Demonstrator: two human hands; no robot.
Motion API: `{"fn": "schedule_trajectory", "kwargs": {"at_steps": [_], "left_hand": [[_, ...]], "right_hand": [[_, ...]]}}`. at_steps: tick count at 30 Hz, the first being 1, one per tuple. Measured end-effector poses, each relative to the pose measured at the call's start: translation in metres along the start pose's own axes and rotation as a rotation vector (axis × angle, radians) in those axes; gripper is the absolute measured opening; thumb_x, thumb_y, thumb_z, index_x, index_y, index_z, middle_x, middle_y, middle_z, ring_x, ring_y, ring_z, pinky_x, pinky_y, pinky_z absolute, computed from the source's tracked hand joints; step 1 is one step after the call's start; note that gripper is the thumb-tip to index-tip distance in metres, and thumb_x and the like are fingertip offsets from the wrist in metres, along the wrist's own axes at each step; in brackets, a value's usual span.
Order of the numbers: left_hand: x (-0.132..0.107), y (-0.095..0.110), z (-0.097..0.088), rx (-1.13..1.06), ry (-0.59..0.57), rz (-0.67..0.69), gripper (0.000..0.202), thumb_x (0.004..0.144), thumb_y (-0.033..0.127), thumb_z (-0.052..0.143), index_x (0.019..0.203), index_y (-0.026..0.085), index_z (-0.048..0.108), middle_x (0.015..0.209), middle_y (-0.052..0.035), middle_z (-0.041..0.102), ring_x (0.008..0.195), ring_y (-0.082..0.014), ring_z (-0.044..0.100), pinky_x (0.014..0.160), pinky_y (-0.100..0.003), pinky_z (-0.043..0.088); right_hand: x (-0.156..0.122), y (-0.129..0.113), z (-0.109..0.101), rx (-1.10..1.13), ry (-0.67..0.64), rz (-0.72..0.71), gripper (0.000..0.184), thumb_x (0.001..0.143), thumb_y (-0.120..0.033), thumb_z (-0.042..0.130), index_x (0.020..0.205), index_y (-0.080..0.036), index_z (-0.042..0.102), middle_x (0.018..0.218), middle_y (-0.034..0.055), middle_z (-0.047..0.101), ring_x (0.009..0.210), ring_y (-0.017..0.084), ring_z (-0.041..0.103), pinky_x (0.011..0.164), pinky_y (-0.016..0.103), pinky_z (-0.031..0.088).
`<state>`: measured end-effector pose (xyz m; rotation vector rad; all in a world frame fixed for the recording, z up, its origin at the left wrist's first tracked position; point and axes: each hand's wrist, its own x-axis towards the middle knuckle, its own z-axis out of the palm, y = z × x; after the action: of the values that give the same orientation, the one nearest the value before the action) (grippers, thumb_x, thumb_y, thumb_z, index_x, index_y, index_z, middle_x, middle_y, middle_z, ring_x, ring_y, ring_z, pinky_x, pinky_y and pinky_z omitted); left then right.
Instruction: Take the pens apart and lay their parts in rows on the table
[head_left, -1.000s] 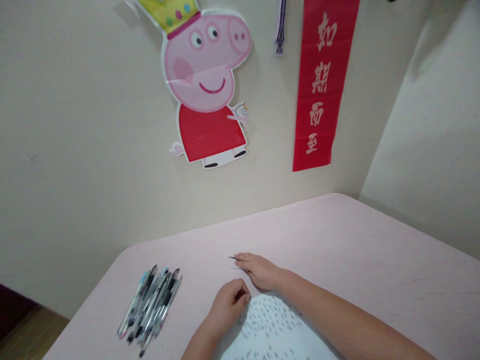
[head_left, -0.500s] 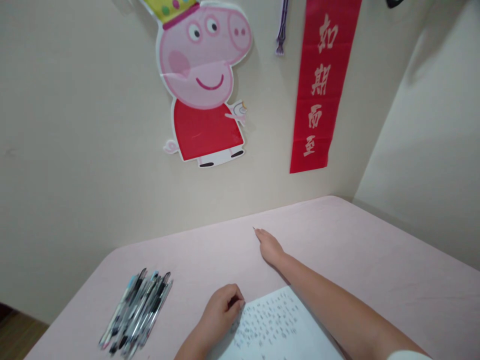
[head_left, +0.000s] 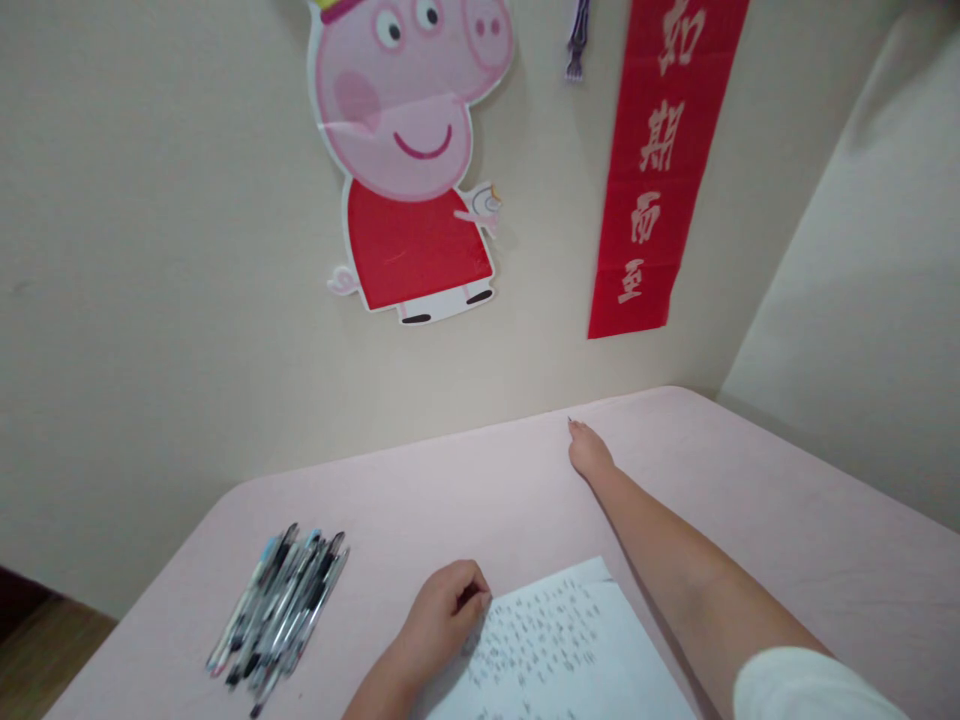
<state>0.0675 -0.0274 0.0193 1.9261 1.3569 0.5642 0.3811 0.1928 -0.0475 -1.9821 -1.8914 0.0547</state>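
A: R hand?
B: Fingers gripping pen, nr far edge of surface.
A: L hand?
B: Fingers curled at top L of paper; can't tell if gripping. Pen pile further L.

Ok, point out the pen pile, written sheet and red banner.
Pen pile (head_left: 279, 608), head view: its middle.
Written sheet (head_left: 561, 645), head view: the written area.
Red banner (head_left: 658, 185), head view: its middle.

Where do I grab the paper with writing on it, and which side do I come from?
Probably pinch the paper at its far-right corner, coming from the far side. It looks thin and flat, and that corner is uncovered, while the left hand rests at its far left and the right forearm runs along its right.
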Motion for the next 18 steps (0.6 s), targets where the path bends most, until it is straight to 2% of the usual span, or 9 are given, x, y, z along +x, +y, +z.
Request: {"fn": "schedule_trajectory", "kwargs": {"at_steps": [6,13,18], "left_hand": [[0.001,-0.002,0.001,-0.002,-0.004,-0.001,0.012,0.076,0.02,0.048,0.069,0.017,0.057,0.068,-0.0007,0.057,0.068,-0.0142,0.051,0.062,-0.024,0.034],[0.001,0.0,0.0,0.019,0.005,-0.015,0.011,0.076,0.02,0.049,0.069,0.018,0.058,0.07,-0.0007,0.058,0.069,-0.0143,0.051,0.064,-0.025,0.035],[0.001,0.0,0.0,0.019,0.017,-0.009,0.011,0.076,0.02,0.049,0.069,0.018,0.058,0.07,-0.0008,0.058,0.07,-0.0149,0.052,0.064,-0.025,0.035]], "right_hand": [[0.009,0.003,0.001,-0.018,-0.003,-0.016,0.058,0.078,-0.002,0.033,0.134,-0.003,0.044,0.139,0.0154,0.045,0.13,0.021,0.039,0.109,0.032,0.029],[0.008,0.001,-0.006,-0.021,0.038,-0.016,0.055,0.078,-0.007,0.037,0.131,-0.012,0.051,0.14,0.0106,0.045,0.127,0.023,0.043,0.106,0.035,0.032],[-0.003,-0.003,-0.015,-0.013,0.109,-0.012,0.054,0.083,-0.013,0.037,0.137,-0.013,0.043,0.143,0.0122,0.04,0.128,0.024,0.04,0.106,0.036,0.031]]}}
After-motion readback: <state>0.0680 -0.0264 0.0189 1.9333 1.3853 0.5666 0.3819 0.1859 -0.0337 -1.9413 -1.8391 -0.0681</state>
